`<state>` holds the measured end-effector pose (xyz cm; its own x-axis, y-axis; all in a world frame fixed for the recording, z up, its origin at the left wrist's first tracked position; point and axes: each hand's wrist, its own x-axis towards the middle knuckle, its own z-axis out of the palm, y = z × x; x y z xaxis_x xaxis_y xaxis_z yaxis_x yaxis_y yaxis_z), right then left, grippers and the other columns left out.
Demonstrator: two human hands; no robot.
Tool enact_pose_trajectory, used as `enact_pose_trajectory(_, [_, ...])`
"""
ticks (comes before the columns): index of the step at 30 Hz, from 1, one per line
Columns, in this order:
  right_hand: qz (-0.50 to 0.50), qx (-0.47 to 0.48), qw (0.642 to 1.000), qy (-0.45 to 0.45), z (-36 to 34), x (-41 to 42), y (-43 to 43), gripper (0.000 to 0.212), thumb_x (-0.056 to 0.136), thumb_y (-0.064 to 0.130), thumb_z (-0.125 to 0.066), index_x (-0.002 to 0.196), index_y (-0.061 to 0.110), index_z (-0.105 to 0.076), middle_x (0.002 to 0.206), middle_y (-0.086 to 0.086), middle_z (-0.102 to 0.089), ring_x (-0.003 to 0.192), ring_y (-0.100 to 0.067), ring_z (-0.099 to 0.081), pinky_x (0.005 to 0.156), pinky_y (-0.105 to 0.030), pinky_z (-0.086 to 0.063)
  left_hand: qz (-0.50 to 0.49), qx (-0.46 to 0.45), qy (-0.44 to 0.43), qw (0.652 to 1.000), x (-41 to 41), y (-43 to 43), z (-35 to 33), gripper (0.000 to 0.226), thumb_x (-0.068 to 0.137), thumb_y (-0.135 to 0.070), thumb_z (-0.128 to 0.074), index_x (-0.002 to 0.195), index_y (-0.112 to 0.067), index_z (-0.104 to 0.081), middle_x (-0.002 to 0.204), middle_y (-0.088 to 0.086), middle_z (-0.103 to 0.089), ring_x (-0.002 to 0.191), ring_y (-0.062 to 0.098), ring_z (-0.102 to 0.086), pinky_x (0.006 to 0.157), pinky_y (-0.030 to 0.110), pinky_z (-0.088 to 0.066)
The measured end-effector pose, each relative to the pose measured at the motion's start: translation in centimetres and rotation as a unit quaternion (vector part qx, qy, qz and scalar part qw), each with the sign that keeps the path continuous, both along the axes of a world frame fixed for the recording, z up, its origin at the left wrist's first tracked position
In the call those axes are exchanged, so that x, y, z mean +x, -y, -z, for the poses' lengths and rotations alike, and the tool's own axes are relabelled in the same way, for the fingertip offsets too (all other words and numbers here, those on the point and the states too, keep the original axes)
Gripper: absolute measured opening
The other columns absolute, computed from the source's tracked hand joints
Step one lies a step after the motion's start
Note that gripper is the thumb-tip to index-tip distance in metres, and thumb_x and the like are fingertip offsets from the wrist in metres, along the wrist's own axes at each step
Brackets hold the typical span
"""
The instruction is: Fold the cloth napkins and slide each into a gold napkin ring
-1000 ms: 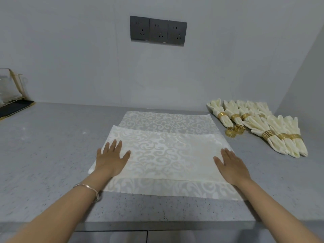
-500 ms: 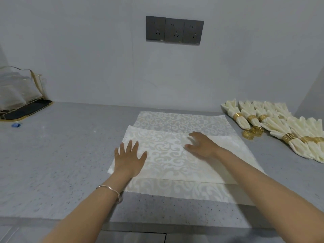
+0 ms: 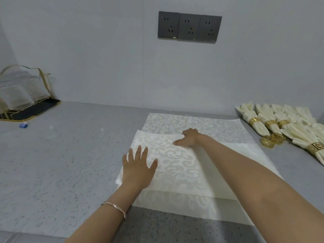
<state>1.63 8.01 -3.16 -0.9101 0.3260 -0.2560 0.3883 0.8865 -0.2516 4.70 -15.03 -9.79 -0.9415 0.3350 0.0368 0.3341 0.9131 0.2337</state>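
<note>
Folding step, probably early: a cream napkin [image 3: 184, 170] lies part-folded on the counter [image 3: 61, 163]. The left hand [image 3: 138, 170] presses spread flat on the napkin's left side; the right hand [image 3: 188, 137] curls at its flap's far edge, pinch unclear. Next fold likely needs edges matched. Loose gold rings [image 3: 268, 142] wait right of the napkin; counter runs wide to its left

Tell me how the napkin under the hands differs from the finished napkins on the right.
The spread napkin lies flat and wide, only partly folded; the finished napkins are gathered into narrow bundles. The spread napkin has no ring; the finished napkins wear gold ones. The left hand and right hand touch the spread napkin; the finished napkins lie untouched. Both are cream cloth.
</note>
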Motion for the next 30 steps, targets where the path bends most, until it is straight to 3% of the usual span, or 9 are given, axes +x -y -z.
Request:
enact_pose_trajectory(2, [-0.020,-0.043,0.997,-0.059,0.1,-0.7,1.6,0.063,0.077,0.049,-0.062,0.133,0.023,-0.050,0.141,-0.002,-0.043,0.131,-0.024,-0.039,0.106,-0.036,-0.037,-0.009,0.022,-0.008,1.000,0.0,0.1,0.1,0.072,0.096,-0.059,-0.015,0.152,-0.021,0.011,0.160,0.001,0.011,0.147,0.025,0.010,0.119,0.044,0.006])
enact_pose_trajectory(4, [-0.045,-0.118,0.982,-0.141,0.3,-1.2,3.8,0.022,0.076,0.031,-0.064,0.098,0.028,-0.064,0.112,0.003,-0.061,0.104,-0.020,-0.059,0.086,-0.030,-0.050,-0.022,0.065,-0.018,0.997,0.1,0.2,0.2,0.075,0.097,-0.057,-0.017,0.150,-0.017,0.017,0.160,0.003,0.013,0.148,0.024,0.007,0.119,0.041,0.005])
enact_pose_trajectory(6, [-0.082,-0.135,0.970,-0.182,0.5,-1.5,5.7,0.006,0.078,0.019,-0.064,0.076,0.024,-0.060,0.087,0.007,-0.061,0.087,-0.018,-0.061,0.072,-0.026,-0.048,-0.032,0.106,-0.022,0.994,0.3,0.2,0.1,0.074,0.098,-0.054,-0.016,0.149,-0.015,0.019,0.159,0.005,0.015,0.148,0.024,0.004,0.119,0.039,0.004])
enact_pose_trajectory(8, [-0.119,-0.127,0.966,-0.193,0.4,-1.4,7.4,0.003,0.081,0.017,-0.063,0.078,0.018,-0.064,0.085,0.006,-0.063,0.085,-0.019,-0.061,0.072,-0.028,-0.046,-0.038,0.157,-0.017,0.987,0.4,0.2,-0.1,0.072,0.098,-0.053,-0.016,0.150,-0.015,0.018,0.159,0.006,0.015,0.147,0.023,0.003,0.119,0.037,0.001])
enact_pose_trajectory(12, [-0.174,-0.081,0.955,-0.227,-0.6,0.3,8.6,0.021,0.090,0.022,-0.060,0.106,0.014,-0.070,0.111,0.000,-0.069,0.106,-0.019,-0.060,0.089,-0.032,-0.046,-0.059,0.360,0.022,0.931,0.5,0.7,-1.4,0.066,0.098,-0.052,-0.017,0.152,-0.022,0.008,0.160,-0.002,0.010,0.147,0.014,0.002,0.119,0.034,-0.005])
enact_pose_trajectory(16, [-0.189,-0.097,0.942,-0.260,-1.7,5.0,6.9,0.029,0.092,0.024,-0.060,0.118,0.013,-0.066,0.124,0.003,-0.064,0.117,-0.011,-0.056,0.096,-0.020,-0.038,-0.032,0.442,0.061,0.894,0.2,2.0,-4.5,0.056,0.101,-0.047,-0.012,0.153,-0.024,-0.013,0.159,-0.009,-0.012,0.146,0.007,-0.010,0.115,0.025,-0.006])
enact_pose_trajectory(19, [-0.188,-0.125,0.934,-0.277,-1.0,9.3,4.3,0.026,0.090,0.012,-0.061,0.112,0.022,-0.070,0.116,0.011,-0.067,0.110,-0.004,-0.059,0.097,-0.021,-0.042,0.060,0.350,0.104,0.929,0.4,2.1,-5.8,0.051,0.104,-0.040,-0.014,0.151,-0.024,-0.021,0.156,-0.010,-0.020,0.144,0.007,-0.016,0.113,0.020,-0.006])
enact_pose_trajectory(24, [-0.233,-0.083,0.937,-0.247,1.3,14.1,1.1,0.034,0.091,0.010,-0.059,0.113,0.034,-0.068,0.121,0.022,-0.061,0.115,0.004,-0.053,0.100,-0.018,-0.040,0.138,0.052,0.137,0.980,2.5,0.1,-4.2,0.051,0.104,-0.036,-0.011,0.153,-0.025,-0.002,0.160,-0.005,0.002,0.148,0.017,0.004,0.120,0.038,0.003])
enact_pose_trajectory(30, [-0.232,-0.095,0.943,-0.218,2.7,16.5,-0.1,0.039,0.094,0.008,-0.052,0.120,0.034,-0.065,0.129,0.024,-0.052,0.123,0.007,-0.042,0.105,-0.010,-0.029,0.137,-0.022,0.099,0.985,4.4,-0.9,-3.0,0.054,0.104,-0.036,-0.011,0.153,-0.020,0.005,0.160,-0.003,0.012,0.147,0.016,0.011,0.120,0.039,0.007])
